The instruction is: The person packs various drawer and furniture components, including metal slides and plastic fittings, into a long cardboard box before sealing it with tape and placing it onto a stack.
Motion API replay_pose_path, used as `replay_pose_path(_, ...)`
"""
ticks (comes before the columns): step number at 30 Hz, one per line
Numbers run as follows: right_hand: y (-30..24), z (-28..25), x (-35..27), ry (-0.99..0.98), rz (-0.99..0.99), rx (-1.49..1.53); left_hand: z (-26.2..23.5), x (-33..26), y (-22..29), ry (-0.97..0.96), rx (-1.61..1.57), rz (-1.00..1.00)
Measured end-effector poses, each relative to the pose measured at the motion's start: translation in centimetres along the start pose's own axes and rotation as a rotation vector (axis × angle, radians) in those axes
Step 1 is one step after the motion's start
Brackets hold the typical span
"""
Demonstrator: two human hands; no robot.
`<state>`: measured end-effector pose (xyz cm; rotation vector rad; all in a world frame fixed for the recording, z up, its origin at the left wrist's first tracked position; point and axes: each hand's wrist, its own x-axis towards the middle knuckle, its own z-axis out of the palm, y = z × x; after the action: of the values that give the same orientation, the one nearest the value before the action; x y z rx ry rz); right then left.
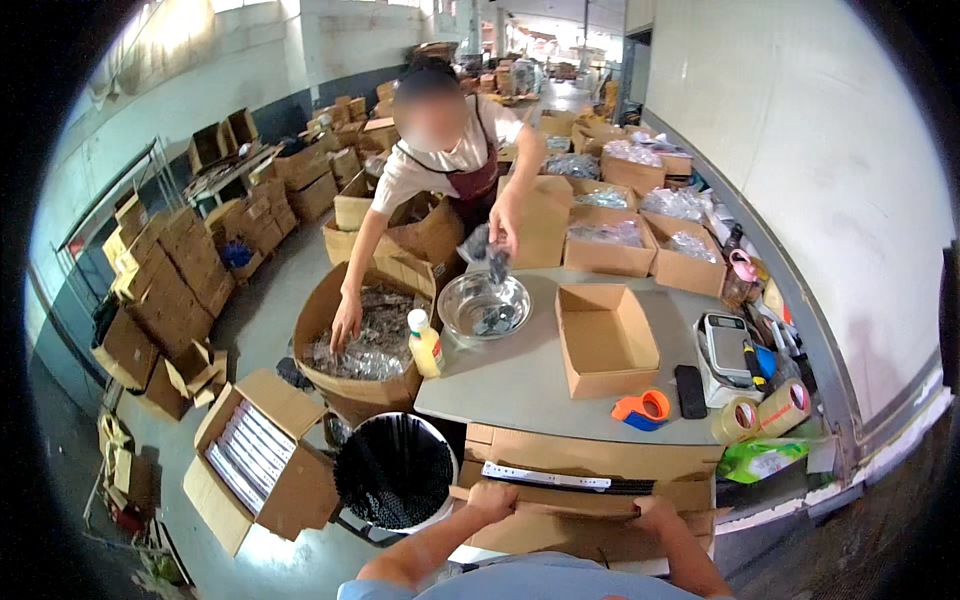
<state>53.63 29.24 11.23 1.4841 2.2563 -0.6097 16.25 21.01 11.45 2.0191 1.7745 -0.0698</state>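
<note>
My left hand (492, 500) and my right hand (655, 514) are closed on the near flap (575, 501) of a long cardboard box (600, 447) directly in front of me. Inside the box lies a pale metal drawer slide (545, 478) with small holes, and dark strips show beside it. Across the table a co-worker holds a clear bag of dark parts (493, 258) over a steel bowl (487, 318) containing a few dark pieces. The co-worker's other hand reaches into a large carton of clear plastic bags (372, 362).
A bin of black rods (395, 470) and an open carton of packed slides (247, 450) stand at my left. On the table (500, 385) are a yellow bottle (425, 345), an empty carton (608, 340), an orange tape dispenser (642, 409), a phone (690, 391), a scale (727, 350) and tape rolls (783, 404).
</note>
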Motion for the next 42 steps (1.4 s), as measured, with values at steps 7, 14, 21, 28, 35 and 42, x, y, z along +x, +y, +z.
replay_pose_path(7,-6.8,-7.8,5.3,-0.07,-0.255,0.501,-0.2,1.5,-0.5,0.08,-0.049,0.022)
replay_pose_path(14,-16.0,-14.3,16.0,0.152,-0.584,0.424,1.1,1.0,-0.8,0.257,0.014,0.136)
replay_pose_path(21,-24.5,-20.6,28.7,0.414,-0.572,0.468,2.0,1.1,-1.5,0.339,-0.061,0.15)
replay_pose_path(28,-29.8,-24.9,37.2,0.727,-0.594,0.113,0.8,1.5,-1.6,0.092,-0.162,0.146)
replay_pose_path(35,-33.5,-26.4,38.7,0.266,-0.233,-0.364,-5.0,4.9,-3.5,0.21,-0.356,0.199)
replay_pose_path(42,-33.4,-27.6,40.7,0.192,-0.32,-0.482,-17.1,19.1,-12.5,1.015,-0.326,-0.178)
